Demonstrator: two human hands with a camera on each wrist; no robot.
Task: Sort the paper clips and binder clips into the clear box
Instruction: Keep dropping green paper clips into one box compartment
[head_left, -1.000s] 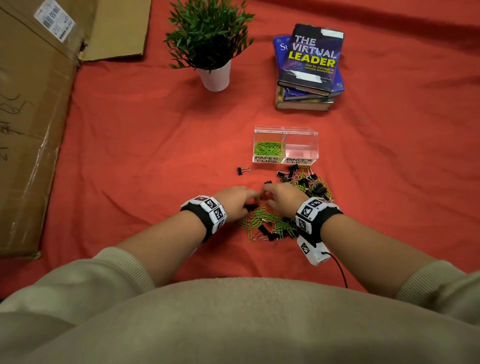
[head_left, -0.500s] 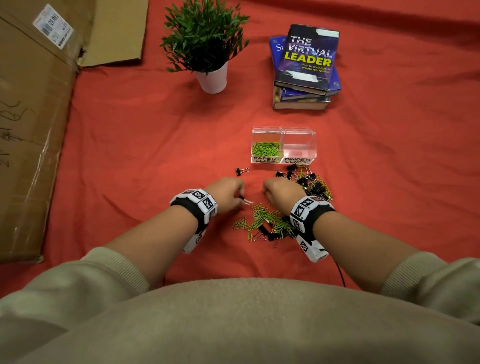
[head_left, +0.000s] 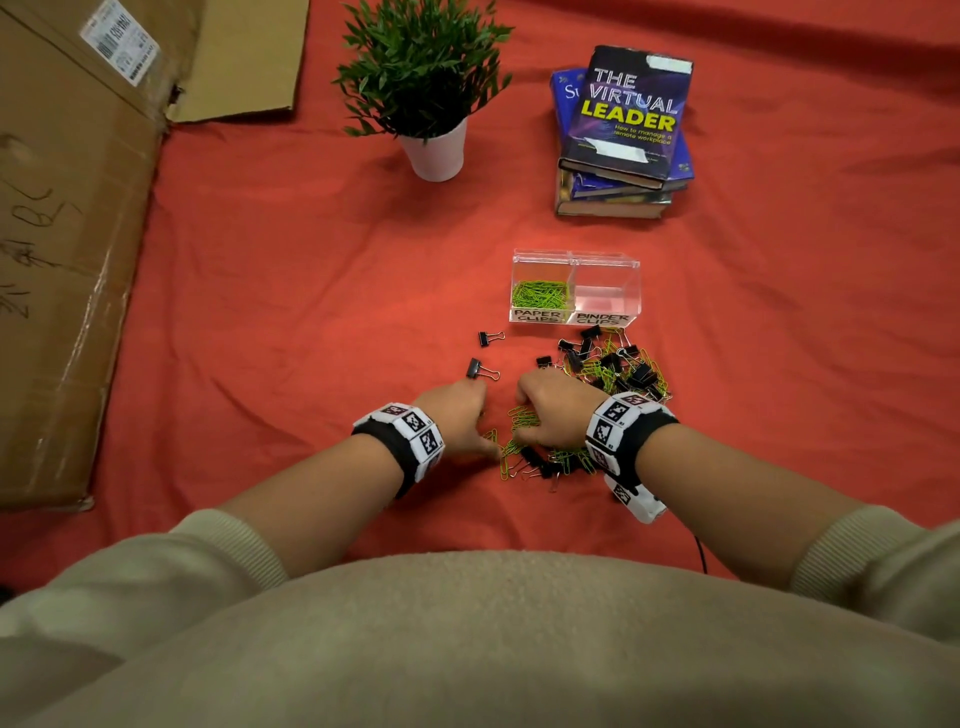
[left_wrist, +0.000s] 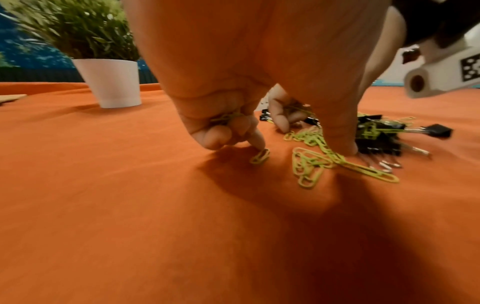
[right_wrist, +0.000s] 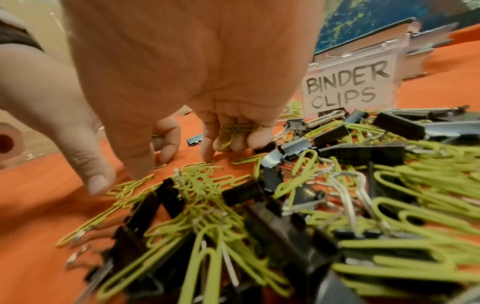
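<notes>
A clear two-part box (head_left: 575, 260) stands beyond the pile; its PAPER CLIPS side holds green paper clips (head_left: 540, 293), and its BINDER CLIPS side (right_wrist: 348, 86) looks empty. Mixed green paper clips and black binder clips (head_left: 615, 366) lie in front of it and under both hands. My left hand (head_left: 467, 415) grips a few green clips (left_wrist: 226, 119) in curled fingers, and its forefinger presses a loose clip (left_wrist: 259, 157) on the cloth. My right hand (head_left: 550, 410) also holds a bunch of green clips (right_wrist: 233, 131) in curled fingers, fingertips down at the pile's left edge.
Two single binder clips (head_left: 480, 370) lie left of the pile on the red cloth (head_left: 291, 322). A potted plant (head_left: 431, 104) and a stack of books (head_left: 621, 140) stand at the back. Flattened cardboard (head_left: 62, 249) covers the left side.
My left hand drew a black binder clip out of the pile, left it on the cloth to the left, and came back to the green clips. The right hand stayed at the pile.
</notes>
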